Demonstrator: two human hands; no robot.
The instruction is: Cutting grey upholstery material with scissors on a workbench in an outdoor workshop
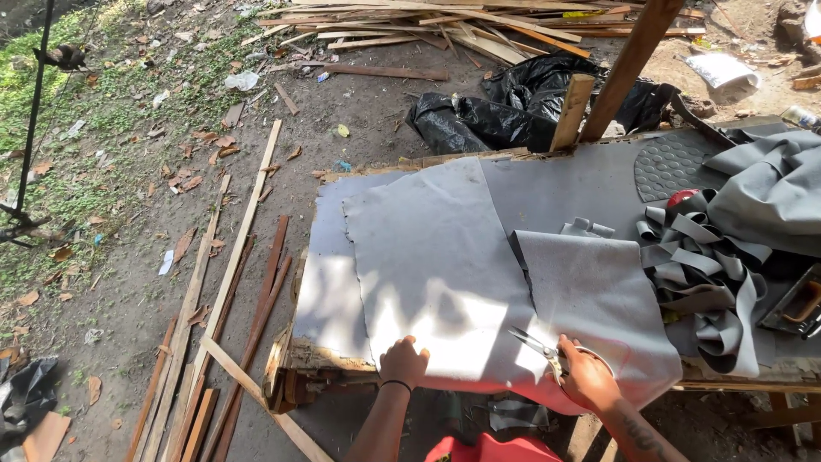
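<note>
Left hand (403, 360): laid palm down, fingers loosely spread, pressing the near edge of a grey sheet (436, 265) against the worktable (329, 295).

Right hand (587, 378): closed around the handles of a pair of scissors (540, 349), blades parted and pointing away and to the left, resting on the sheet near its front edge.

Grey sheet: large, flat, draped over the table's near edge; a long cut runs from the far side toward the scissors, with the right portion (599, 299) overlapping slightly.

Worktable: rough wooden board, front edge worn and splintered.

Right of the sheet: tangle of grey cut strips (710, 274), touching a heap of folded grey material (770, 192); a dark studded rubber mat (671, 162) behind them.

Far edge: two wooden posts (571, 111), one leaning.

Beyond the table: crumpled black plastic sheeting (505, 107) on bare earth.

Left ground: long wooden battens (227, 282), dry leaves, patchy grass.

Farthest: stacked timber offcuts (428, 26).
</note>
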